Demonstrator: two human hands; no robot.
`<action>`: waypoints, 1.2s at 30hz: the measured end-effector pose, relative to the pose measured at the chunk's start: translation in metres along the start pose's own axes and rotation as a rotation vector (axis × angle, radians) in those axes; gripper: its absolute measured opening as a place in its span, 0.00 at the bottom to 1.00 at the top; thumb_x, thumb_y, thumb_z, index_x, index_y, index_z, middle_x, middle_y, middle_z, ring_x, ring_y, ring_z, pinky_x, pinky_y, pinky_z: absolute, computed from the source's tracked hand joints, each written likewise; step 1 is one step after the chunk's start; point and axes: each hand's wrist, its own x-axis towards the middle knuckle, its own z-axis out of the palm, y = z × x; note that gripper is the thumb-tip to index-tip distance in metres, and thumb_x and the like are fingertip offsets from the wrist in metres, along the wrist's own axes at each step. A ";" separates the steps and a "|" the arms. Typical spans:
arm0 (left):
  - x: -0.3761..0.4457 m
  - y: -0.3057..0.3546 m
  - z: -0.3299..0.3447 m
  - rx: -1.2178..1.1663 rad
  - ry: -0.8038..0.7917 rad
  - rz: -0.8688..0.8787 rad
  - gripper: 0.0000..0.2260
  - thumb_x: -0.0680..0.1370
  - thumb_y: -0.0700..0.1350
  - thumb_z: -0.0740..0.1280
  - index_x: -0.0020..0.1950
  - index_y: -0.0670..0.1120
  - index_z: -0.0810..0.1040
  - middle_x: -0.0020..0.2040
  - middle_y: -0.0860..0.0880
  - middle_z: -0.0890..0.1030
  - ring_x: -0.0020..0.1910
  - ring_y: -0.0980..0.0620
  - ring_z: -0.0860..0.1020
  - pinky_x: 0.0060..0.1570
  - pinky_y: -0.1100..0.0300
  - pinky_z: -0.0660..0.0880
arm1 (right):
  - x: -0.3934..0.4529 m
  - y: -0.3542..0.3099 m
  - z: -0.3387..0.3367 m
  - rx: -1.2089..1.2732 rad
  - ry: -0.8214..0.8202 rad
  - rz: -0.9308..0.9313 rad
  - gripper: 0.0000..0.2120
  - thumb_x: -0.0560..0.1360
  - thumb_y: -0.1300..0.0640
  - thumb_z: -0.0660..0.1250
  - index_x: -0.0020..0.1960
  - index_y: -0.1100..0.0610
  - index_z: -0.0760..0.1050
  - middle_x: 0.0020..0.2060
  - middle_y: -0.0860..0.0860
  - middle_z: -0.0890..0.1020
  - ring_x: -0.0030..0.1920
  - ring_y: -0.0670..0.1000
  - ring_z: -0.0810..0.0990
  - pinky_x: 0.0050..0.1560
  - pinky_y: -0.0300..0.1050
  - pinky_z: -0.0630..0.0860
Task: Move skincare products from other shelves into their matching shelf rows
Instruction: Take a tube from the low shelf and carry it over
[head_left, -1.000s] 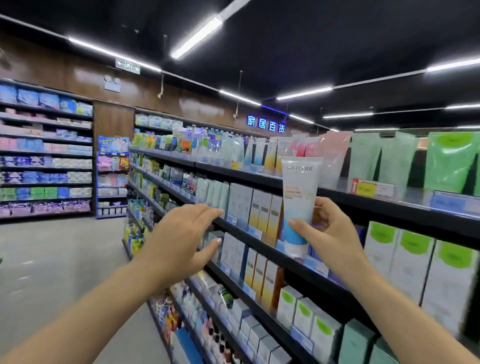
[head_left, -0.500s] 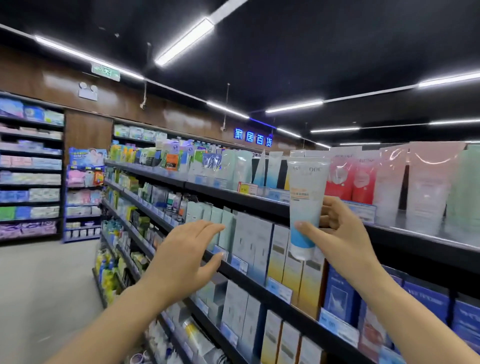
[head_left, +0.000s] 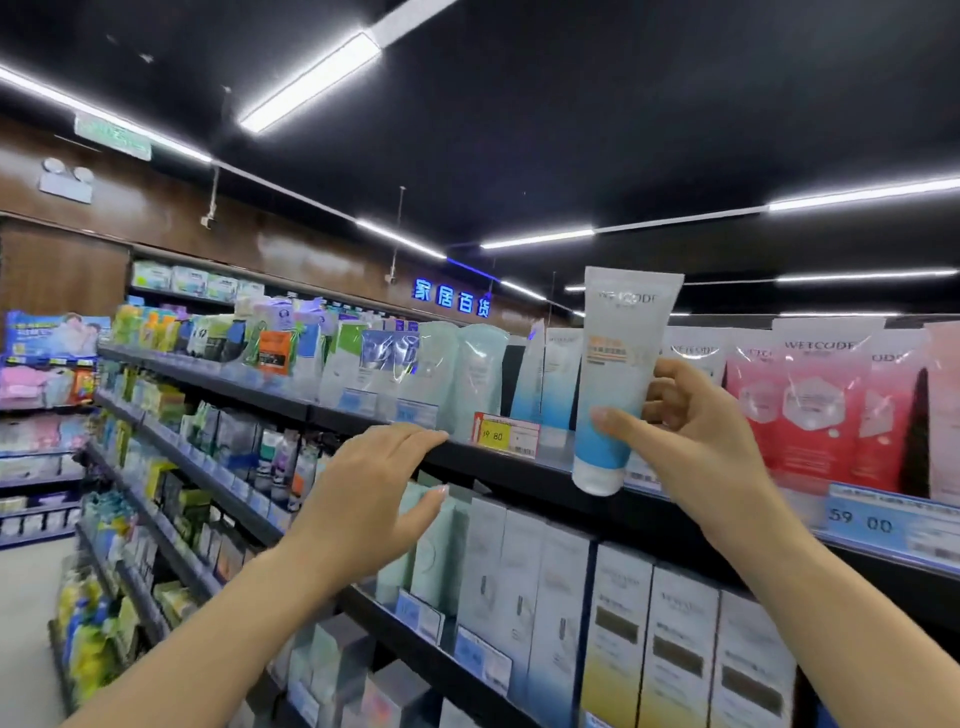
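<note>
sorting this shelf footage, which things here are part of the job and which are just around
In the job:
- white and blue tube, gripped by the right hand
- matching tubes on the top shelf
- left hand, empty

Just around:
- red tubes
- boxed products
- yellow price tag

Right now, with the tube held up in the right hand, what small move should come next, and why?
Probably carry the tube a little left and back, toward the white and blue tubes on the top shelf. Its colours match theirs, not the red tubes behind the right hand. The left hand is open near the shelf edge and holds nothing, so it could steady the row.
</note>
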 end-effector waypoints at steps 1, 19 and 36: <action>0.007 -0.008 0.009 -0.020 0.018 0.015 0.23 0.74 0.58 0.58 0.65 0.48 0.74 0.59 0.52 0.78 0.59 0.52 0.75 0.60 0.57 0.68 | 0.008 0.001 0.007 -0.008 0.030 -0.003 0.21 0.67 0.58 0.75 0.57 0.51 0.74 0.49 0.45 0.82 0.47 0.43 0.82 0.42 0.34 0.79; 0.081 -0.101 0.118 -0.420 0.110 0.221 0.20 0.75 0.58 0.61 0.61 0.48 0.76 0.53 0.53 0.77 0.53 0.53 0.74 0.56 0.57 0.73 | 0.104 0.047 0.101 -0.543 0.154 0.270 0.20 0.69 0.56 0.75 0.56 0.54 0.70 0.48 0.48 0.80 0.47 0.46 0.80 0.44 0.40 0.80; 0.081 -0.104 0.138 -0.545 0.198 0.240 0.21 0.75 0.56 0.60 0.61 0.45 0.77 0.56 0.49 0.75 0.56 0.48 0.74 0.59 0.56 0.68 | 0.103 0.054 0.112 -0.771 0.076 0.469 0.23 0.71 0.50 0.72 0.62 0.53 0.68 0.48 0.45 0.77 0.46 0.43 0.77 0.39 0.35 0.75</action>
